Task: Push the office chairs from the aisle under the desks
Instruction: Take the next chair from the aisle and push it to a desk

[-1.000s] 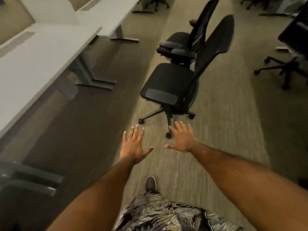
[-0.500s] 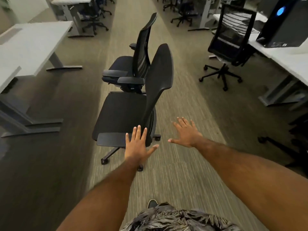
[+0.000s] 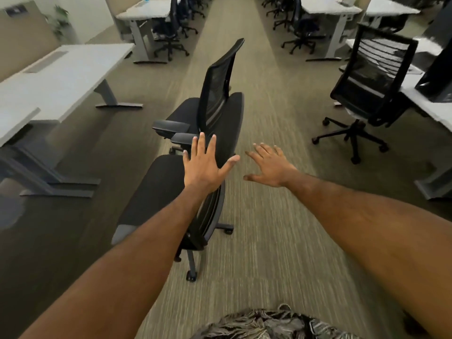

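Two black office chairs stand in the carpeted aisle, both facing left toward the white desks [image 3: 61,77]. The near chair [image 3: 156,192] has a solid backrest; the far chair [image 3: 215,89] just behind it has a mesh back. My left hand [image 3: 205,165] is spread flat with fingers apart in front of the near chair's backrest; whether it touches is unclear. My right hand [image 3: 271,165] hovers open to the right of that backrest, apart from it, holding nothing.
A third black mesh chair [image 3: 371,79] sits at the desk on the right [image 3: 430,106], next to a dark monitor [image 3: 440,69]. Desk legs and feet [image 3: 49,187] stand at left. More desks and chairs line the aisle farther ahead.
I have come closer to the near chair and the view has tilted up the aisle. My left hand has risen from the seat's height to the backrest. The right hand stays open beside it.
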### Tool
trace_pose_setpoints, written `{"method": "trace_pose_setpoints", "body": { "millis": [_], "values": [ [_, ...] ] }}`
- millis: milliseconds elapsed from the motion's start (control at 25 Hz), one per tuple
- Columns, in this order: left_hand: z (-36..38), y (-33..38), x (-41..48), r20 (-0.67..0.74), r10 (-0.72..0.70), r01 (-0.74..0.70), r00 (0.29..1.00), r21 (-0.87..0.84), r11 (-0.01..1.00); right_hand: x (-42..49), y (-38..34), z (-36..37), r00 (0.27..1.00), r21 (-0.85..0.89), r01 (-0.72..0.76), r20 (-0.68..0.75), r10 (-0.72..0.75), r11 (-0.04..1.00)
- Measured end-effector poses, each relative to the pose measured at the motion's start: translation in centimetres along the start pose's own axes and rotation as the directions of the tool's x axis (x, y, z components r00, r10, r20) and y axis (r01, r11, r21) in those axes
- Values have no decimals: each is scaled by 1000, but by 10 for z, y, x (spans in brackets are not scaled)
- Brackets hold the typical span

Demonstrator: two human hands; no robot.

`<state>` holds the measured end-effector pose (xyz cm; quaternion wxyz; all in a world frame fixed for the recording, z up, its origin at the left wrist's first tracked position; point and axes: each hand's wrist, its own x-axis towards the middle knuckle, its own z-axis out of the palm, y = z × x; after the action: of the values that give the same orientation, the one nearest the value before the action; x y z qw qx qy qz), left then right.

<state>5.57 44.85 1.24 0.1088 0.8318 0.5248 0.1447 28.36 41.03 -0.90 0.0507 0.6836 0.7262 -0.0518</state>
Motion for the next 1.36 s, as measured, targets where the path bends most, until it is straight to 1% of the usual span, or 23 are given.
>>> {"method": "trace_pose_setpoints", "body": {
  "millis": [160, 240, 320, 440, 560, 680, 800, 840, 920, 1040, 1080, 1120, 1200, 1360],
  "values": [
    [-1, 40, 38, 31, -168, 168, 985, -15, 986, 42, 61, -27, 991, -32, 131, -16, -132, 991],
    [6, 49, 42, 67, -245, 247, 967, -22, 969, 63, 80, -42, 986, -21, 163, -33, -164, 986],
    [13, 51, 50, 149, -345, 357, 927, -60, 932, 93, 91, -57, 980, -3, 186, -68, -186, 983],
    [20, 46, 65, 253, -478, 528, 841, -191, 828, 138, 93, -74, 966, 34, 239, -108, -234, 970],
    [25, 34, 77, 324, -502, 584, 802, -248, 773, 183, 88, -85, 944, 62, 318, -110, -310, 946],
    [23, 24, 94, 393, -501, 621, 771, -293, 727, 224, 79, -88, 914, 12, 404, -56, -403, 915],
    [24, 23, 99, 389, -492, 609, 779, -279, 743, 250, 68, -80, 884, -17, 467, -18, -467, 884],
    [26, 24, 97, 378, -500, 610, 779, -270, 745, 255, 65, -76, 860, -33, 509, -32, -510, 860],
    [29, 23, 93, 354, -526, 623, 774, -273, 733, 266, 60, -73, 783, -61, 614, -76, -617, 787],
    [28, 19, 97, 379, -544, 655, 749, -298, 694, 283, 59, -71, 689, -92, 722, -7, -725, 686],
    [28, 20, 98, 387, -552, 668, 739, -311, 677, 290, 59, -72, 654, -95, 752, -12, -757, 652],
    [28, 21, 101, 388, -565, 681, 728, -319, 659, 296, 58, -73, 619, -95, 780, -25, -785, 619],
    [27, 22, 106, 405, -578, 703, 708, -322, 634, 308, 58, -74, 584, -91, 805, -49, -810, 586],
    [25, 35, 121, 449, -609, 756, 654, -383, 531, 336, 57, -79, 498, -90, 861, -50, -866, 500]
  ]
}}
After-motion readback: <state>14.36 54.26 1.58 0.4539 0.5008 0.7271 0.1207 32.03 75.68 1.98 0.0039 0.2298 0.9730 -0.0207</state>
